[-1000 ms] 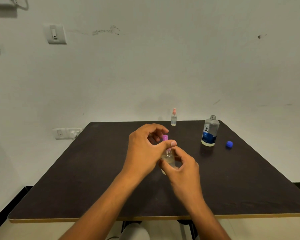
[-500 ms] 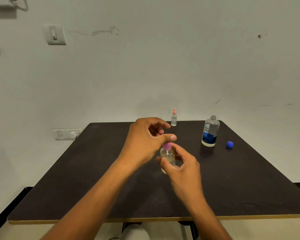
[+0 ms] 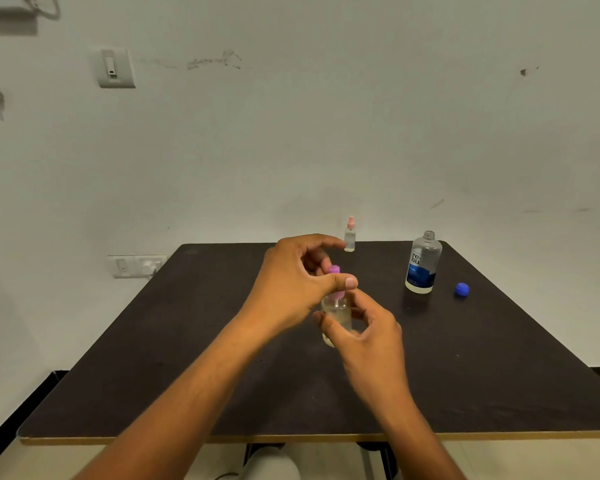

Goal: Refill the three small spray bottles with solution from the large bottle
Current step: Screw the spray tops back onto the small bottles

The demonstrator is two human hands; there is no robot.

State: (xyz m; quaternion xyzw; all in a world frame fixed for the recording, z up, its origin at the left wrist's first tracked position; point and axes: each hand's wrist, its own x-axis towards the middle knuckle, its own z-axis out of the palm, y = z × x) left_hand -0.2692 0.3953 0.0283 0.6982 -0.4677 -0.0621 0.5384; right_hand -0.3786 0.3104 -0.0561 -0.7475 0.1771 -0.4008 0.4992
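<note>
Pinching purple cap (image 3: 335,271) w/ left grip (image 3: 291,285), right grip (image 3: 368,327) holding small bottle (image 3: 336,313); large bottle (image 3: 423,265), blue cap (image 3: 462,289) nearby

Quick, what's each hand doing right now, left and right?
Left hand: pinches the purple spray top of the small bottle.
Right hand: grips that small bottle's body.

A dark table (image 3: 187,341) stands against a pale wall (image 3: 326,133). A switch (image 3: 113,66) sits high on the wall; a socket (image 3: 137,266) lies beside the table's far left corner.
</note>
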